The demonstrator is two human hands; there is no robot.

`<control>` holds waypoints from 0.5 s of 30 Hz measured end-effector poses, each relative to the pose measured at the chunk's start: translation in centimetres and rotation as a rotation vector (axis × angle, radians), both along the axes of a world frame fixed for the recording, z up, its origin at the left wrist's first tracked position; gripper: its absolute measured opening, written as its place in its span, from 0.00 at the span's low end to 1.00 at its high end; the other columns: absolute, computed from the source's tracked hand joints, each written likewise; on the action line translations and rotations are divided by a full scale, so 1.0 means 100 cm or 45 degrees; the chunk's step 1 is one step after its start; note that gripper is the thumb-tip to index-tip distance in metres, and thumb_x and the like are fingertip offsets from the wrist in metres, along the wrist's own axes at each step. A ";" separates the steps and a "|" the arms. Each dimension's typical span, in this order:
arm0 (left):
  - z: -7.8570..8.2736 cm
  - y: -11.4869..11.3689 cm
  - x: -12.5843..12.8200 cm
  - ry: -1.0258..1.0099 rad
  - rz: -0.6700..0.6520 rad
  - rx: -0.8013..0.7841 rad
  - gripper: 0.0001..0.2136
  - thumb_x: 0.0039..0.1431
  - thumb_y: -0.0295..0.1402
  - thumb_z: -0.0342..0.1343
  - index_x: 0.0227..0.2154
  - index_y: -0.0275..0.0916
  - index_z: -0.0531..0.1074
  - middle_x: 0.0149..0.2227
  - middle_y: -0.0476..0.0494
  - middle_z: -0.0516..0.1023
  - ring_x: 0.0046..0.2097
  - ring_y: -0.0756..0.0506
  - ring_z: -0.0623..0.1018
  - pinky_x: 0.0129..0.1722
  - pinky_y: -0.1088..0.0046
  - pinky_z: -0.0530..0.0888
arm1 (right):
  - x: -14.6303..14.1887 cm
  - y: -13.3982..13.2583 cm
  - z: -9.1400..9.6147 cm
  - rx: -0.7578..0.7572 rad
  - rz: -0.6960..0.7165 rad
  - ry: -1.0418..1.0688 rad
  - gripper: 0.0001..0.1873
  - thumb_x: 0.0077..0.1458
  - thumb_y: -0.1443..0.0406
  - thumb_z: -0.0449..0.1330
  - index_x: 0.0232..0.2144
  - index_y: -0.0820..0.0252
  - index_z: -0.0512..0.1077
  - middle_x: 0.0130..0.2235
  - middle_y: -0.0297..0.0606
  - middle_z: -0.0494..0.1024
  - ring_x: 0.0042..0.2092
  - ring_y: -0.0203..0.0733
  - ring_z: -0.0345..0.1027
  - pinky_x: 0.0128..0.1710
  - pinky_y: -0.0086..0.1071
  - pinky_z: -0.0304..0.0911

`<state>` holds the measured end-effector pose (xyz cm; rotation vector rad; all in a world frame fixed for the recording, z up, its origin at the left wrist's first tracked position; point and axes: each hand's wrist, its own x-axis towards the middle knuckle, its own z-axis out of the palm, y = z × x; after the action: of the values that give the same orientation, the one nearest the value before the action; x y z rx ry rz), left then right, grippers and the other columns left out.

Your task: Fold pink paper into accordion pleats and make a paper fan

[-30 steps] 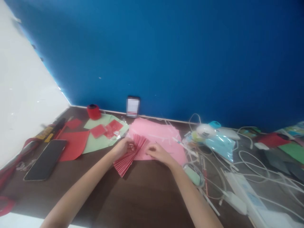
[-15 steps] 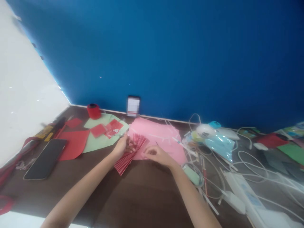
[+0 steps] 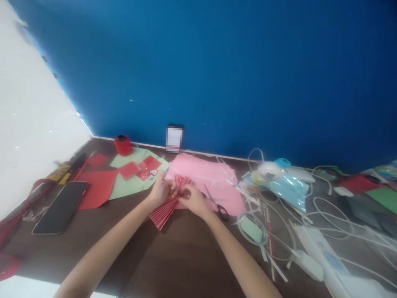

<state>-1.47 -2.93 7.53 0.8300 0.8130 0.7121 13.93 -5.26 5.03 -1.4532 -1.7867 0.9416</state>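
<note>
A red paper folded in narrow pleats [image 3: 163, 214] is pinched at its middle, and both of its ends spread out like a fan. My left hand [image 3: 161, 191] is closed around that middle from the left. From the right, my right hand [image 3: 192, 199] has its fingertips pressed together on the same spot; any small thing between them is too blurred to make out. Pink paper [image 3: 203, 167] lies beneath and behind the hands. Open scissors [image 3: 221, 210] with dark handles rest on it, just right of my right hand.
On the left are a black phone [image 3: 60, 209], red paper [image 3: 97, 188], pale green paper [image 3: 119, 188] and a red roll [image 3: 123, 145]. White cables [image 3: 328, 225], a blue packet [image 3: 290, 192] and a power strip [image 3: 319, 252] crowd the right. A blue wall [image 3: 217, 74] closes off the back.
My right hand has moved left from beside the pleated paper onto its middle. The scissors, earlier mostly behind that hand, now show. My left hand keeps its hold.
</note>
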 end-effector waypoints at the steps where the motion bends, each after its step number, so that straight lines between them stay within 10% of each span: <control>1: 0.000 0.000 0.000 -0.009 -0.018 0.000 0.33 0.49 0.62 0.22 0.14 0.40 0.58 0.16 0.47 0.61 0.19 0.49 0.61 0.22 0.71 0.61 | -0.001 0.001 -0.001 0.007 0.019 0.003 0.03 0.41 0.69 0.60 0.23 0.60 0.68 0.27 0.34 0.70 0.30 0.37 0.63 0.28 0.28 0.58; 15: -0.014 0.001 -0.007 0.070 -0.114 0.216 0.29 0.56 0.56 0.24 0.14 0.40 0.55 0.15 0.50 0.55 0.18 0.50 0.57 0.22 0.71 0.56 | 0.003 -0.001 0.003 0.041 0.134 0.142 0.03 0.45 0.70 0.57 0.24 0.61 0.71 0.29 0.36 0.73 0.33 0.39 0.66 0.35 0.31 0.60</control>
<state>-2.20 -2.82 6.10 1.0361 0.7666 0.6875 14.28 -5.32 5.31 -1.2721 -1.8018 1.0215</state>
